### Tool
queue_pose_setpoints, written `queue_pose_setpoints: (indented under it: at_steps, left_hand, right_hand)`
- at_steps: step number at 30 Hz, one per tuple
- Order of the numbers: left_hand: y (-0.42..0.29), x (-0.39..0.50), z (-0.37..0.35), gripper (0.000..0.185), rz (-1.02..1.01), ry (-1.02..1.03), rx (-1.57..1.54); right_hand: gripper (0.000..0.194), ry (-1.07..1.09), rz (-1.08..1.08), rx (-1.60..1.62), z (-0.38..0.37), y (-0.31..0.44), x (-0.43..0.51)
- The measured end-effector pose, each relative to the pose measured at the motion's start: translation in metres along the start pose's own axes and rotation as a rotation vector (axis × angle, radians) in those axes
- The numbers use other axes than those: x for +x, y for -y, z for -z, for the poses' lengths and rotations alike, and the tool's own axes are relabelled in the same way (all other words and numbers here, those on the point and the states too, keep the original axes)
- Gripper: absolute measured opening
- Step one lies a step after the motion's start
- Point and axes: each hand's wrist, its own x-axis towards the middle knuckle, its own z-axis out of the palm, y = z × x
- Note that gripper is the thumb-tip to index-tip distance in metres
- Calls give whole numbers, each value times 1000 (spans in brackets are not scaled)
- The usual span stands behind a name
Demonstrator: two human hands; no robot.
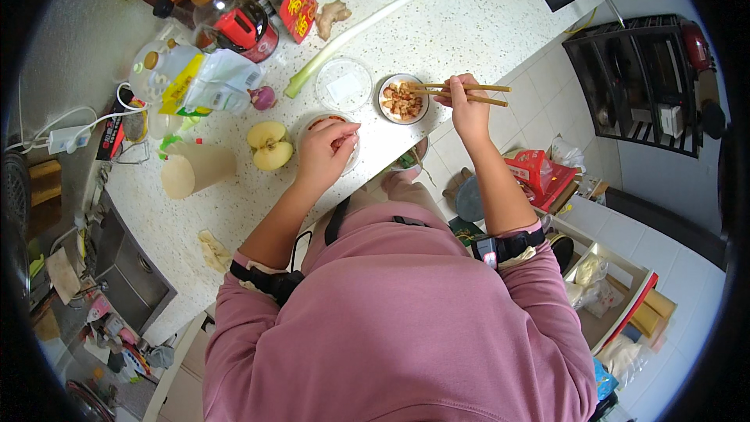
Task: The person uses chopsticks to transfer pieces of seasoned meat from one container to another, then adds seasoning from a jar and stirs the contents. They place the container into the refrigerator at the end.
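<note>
My right hand (466, 102) holds a pair of wooden chopsticks (489, 88), their tips in the small diced pieces of food (401, 101) inside a round white bowl (404, 121) with a dark rim. My left hand (329, 149) is over a round clear container (354, 161) with reddish contents; its fingers are bent, and whether they grip anything is unclear. Behind the container a round clear lid (344, 83) with a white label lies flat. A halved apple (269, 145), cut face up, is left of my left hand. A long leek (363, 26) stretches diagonally behind the lid.
A shallot (262, 98), plastic packages (214, 79) and a beige cylindrical container (202, 169) are on the left of the speckled counter (445, 29). Ginger (332, 17), a red packet (299, 9) and sauce bottles (234, 23) stand farther back. A sink (126, 264) is at lower left; below the counter's front edge is a bin.
</note>
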Motion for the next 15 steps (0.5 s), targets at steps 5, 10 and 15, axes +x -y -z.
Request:
queue_pose_setpoints:
  at_steps: [5,10,15]
  left_hand:
    - [1,2,1,16,-46,9,36]
    - [4,0,2,18,15,21,1]
    - [6,-1,4,19,14,4,4]
  right_hand:
    - [20,9,4,-68,0,2,0]
    - [21,62,14,-175,-3,9,-8]
    - [21,105,31,-324,-8,22,-18]
